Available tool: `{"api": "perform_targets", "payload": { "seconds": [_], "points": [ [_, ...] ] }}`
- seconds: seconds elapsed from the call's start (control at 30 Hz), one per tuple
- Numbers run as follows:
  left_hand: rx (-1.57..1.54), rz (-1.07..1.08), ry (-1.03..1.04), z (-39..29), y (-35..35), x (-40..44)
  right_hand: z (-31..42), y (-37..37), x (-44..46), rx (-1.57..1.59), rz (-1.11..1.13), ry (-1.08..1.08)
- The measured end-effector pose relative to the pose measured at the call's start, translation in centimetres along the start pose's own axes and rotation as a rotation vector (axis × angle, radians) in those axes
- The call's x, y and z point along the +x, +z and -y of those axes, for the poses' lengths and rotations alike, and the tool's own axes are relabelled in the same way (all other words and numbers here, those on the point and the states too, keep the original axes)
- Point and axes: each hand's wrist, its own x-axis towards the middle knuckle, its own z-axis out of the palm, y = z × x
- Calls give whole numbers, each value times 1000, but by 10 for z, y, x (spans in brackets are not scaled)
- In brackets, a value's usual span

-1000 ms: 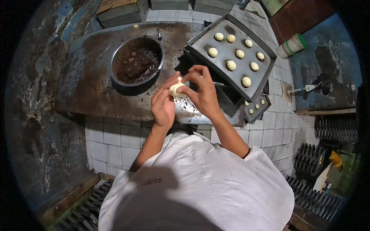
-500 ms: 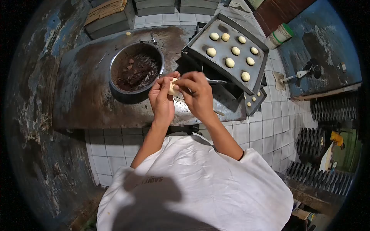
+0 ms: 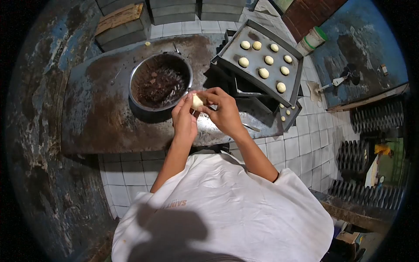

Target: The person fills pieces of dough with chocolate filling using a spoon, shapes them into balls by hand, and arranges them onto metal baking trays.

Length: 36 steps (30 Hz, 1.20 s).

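Observation:
A pale dough ball (image 3: 197, 102) is held between my two hands, just in front of the bowl. My left hand (image 3: 185, 118) supports it from the left with fingers curled round it. From the right, the thumb and fingers of my right hand (image 3: 222, 110) pinch its side. Beyond them stands a round metal bowl (image 3: 132, 92) with dark brown crumbly filling (image 3: 155, 83) inside. To the right, several pale dough balls (image 3: 263, 73) sit spaced apart on a metal baking tray (image 3: 248, 32).
The worn metal table (image 3: 94, 118) bears a thin utensil (image 3: 115, 78) at left and another metal tool (image 3: 251, 127) near its front edge. A lower tray (image 3: 293, 118) holds smaller dough pieces. A lidded bucket (image 3: 315, 38) stands at back right, grey boxes (image 3: 172, 11) behind.
My right hand has lowered and its fingers now close on the ball's side. More of the dough ball shows. The view has shifted slightly.

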Motion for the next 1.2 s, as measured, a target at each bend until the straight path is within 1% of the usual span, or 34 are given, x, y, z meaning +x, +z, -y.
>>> {"api": "perform_targets", "payload": {
  "seconds": [0.07,0.1,0.13,0.17,0.2,0.23,0.27,0.3,0.33,0.37,0.4,0.43,0.47,0.5,0.53,0.6,0.63,0.67,0.7,0.73,0.8,0.87,0.9,0.93,1.0,1.03,1.07,1.1,1.13,1.17,1.2],
  "points": [
    [-97,9,63,2,4,1,-4,5,-3,-130,39,-23],
    [-98,7,62,0,5,1,-3,7,-5,-75,11,0],
    [-86,74,98,-2,5,2,-3,8,-4,-75,13,2],
    [-73,141,134,-3,5,2,-3,6,-1,-158,-59,-62],
    [-72,139,134,-1,5,3,-4,4,3,-241,-132,-127],
    [-28,192,200,2,5,3,-4,1,8,-121,-152,-63],
    [14,249,268,4,8,4,-6,0,10,-121,-155,-63],
    [64,233,326,7,12,5,-11,-2,11,96,-72,131],
    [64,236,323,11,15,6,-16,-3,10,313,12,327],
    [133,168,386,13,22,5,-20,2,8,339,-52,328],
    [203,99,449,16,30,4,-23,2,5,338,-55,332],
    [231,8,449,20,37,6,-25,1,1,201,-94,269],
    [234,9,446,22,38,10,-26,1,1,64,-132,204],
    [259,-55,348,25,36,16,-32,3,0,-13,-135,172],
    [283,-121,250,30,36,21,-35,-1,0,-10,-138,174],
    [258,-162,264,42,35,37,-41,-9,1,-73,-49,180],
    [246,-187,186,46,31,43,-43,-13,1,51,-33,160],
    [236,-210,106,47,35,47,-48,-20,2,57,-37,167],
    [265,-252,114,52,44,51,-54,-30,4,88,-3,149],
    [274,-245,106,57,50,55,-60,-40,5,115,26,131],
    [274,-238,63,65,69,61,-77,-59,9,74,38,170],
    [320,-236,73,75,93,65,-92,-75,14,-1,-6,216],
    [379,-234,107,81,104,67,-102,-80,18,103,-60,241],
    [437,-235,142,85,117,70,-111,-92,22,101,-59,243],
    [455,-241,162,89,143,71,-120,-118,36,93,-103,341],
    [554,-134,198,91,151,71,-141,-125,37,290,-40,458],
    [653,-28,233,94,157,72,-129,-142,47,553,55,522],
    [752,37,344,103,161,79,-138,-153,48,588,162,559],
    [826,128,403,109,164,84,-150,-162,50,621,272,593],
    [891,218,467,114,166,90,-166,-169,48,618,379,739],
    [1073,326,647,117,167,97,-176,-175,52,571,528,786]
  ]
}}
